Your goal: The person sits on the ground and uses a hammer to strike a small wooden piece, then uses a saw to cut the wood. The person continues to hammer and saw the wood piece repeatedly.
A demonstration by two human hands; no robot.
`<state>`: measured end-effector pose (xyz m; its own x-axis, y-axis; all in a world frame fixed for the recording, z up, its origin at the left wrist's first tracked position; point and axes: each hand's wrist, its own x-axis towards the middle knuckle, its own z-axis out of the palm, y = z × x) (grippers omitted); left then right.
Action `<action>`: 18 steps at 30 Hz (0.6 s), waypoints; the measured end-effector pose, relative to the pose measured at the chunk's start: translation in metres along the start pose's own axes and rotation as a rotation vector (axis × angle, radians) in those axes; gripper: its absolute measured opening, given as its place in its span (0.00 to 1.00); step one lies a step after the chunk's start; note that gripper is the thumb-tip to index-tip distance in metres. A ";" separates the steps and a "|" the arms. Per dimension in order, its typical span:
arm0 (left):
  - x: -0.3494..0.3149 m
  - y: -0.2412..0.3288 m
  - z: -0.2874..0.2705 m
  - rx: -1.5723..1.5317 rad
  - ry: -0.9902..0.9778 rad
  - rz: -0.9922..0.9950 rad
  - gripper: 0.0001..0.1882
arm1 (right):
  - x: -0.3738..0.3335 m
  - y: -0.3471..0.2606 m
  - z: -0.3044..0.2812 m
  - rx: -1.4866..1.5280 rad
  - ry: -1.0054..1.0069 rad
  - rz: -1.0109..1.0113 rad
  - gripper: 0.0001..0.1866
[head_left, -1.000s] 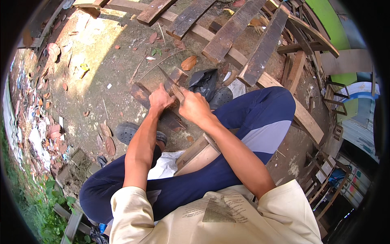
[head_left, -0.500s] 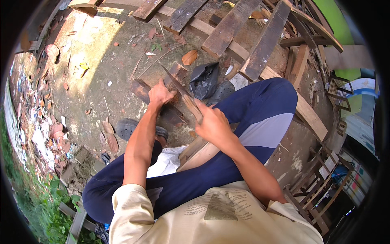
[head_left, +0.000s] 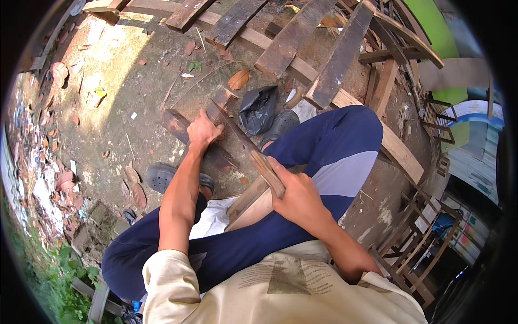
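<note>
In my right hand (head_left: 299, 197) is a wooden-handled tool (head_left: 268, 174) with a long, narrow, dark blade that tapers toward its tip. The blade slants up and left across a short wooden piece (head_left: 225, 99); whether its edge touches the wood, I cannot tell. My left hand (head_left: 203, 132) presses down on the wood beside the blade, thumb and fingers bent around it. Under that hand, a dark, weathered board (head_left: 176, 123) lies crosswise on the ground, its splintered end (head_left: 222, 161) toward me.
My shoes, a left clog (head_left: 160, 177) and a right clog (head_left: 284, 124), flank the wood. A black plastic bag (head_left: 258, 110) lies near the right one. Slatted timber (head_left: 294, 46) spans the far side. A pale plank (head_left: 253, 208) and white sheet (head_left: 213, 218) lie between my legs.
My right hand has drawn the tool back toward me and slightly right. The left hand stays on the wood. The whole view has shifted a little.
</note>
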<state>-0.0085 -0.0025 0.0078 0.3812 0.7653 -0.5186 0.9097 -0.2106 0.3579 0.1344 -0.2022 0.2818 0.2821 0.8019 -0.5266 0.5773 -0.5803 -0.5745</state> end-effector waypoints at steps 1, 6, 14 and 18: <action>-0.002 0.000 0.003 0.003 0.011 0.002 0.40 | 0.000 -0.002 -0.005 0.014 0.017 0.006 0.33; -0.004 0.011 0.012 -0.022 0.002 0.028 0.39 | 0.109 0.005 0.045 -0.062 0.061 0.037 0.31; -0.001 -0.003 0.009 0.021 0.022 0.008 0.41 | -0.023 0.001 -0.010 0.054 -0.002 0.023 0.40; 0.001 0.009 0.003 0.013 0.029 0.021 0.41 | 0.051 0.004 0.020 -0.009 0.071 0.007 0.32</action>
<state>0.0004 -0.0051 0.0079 0.3957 0.7776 -0.4886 0.9036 -0.2347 0.3583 0.1358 -0.1670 0.2401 0.3395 0.8059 -0.4851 0.5820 -0.5851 -0.5647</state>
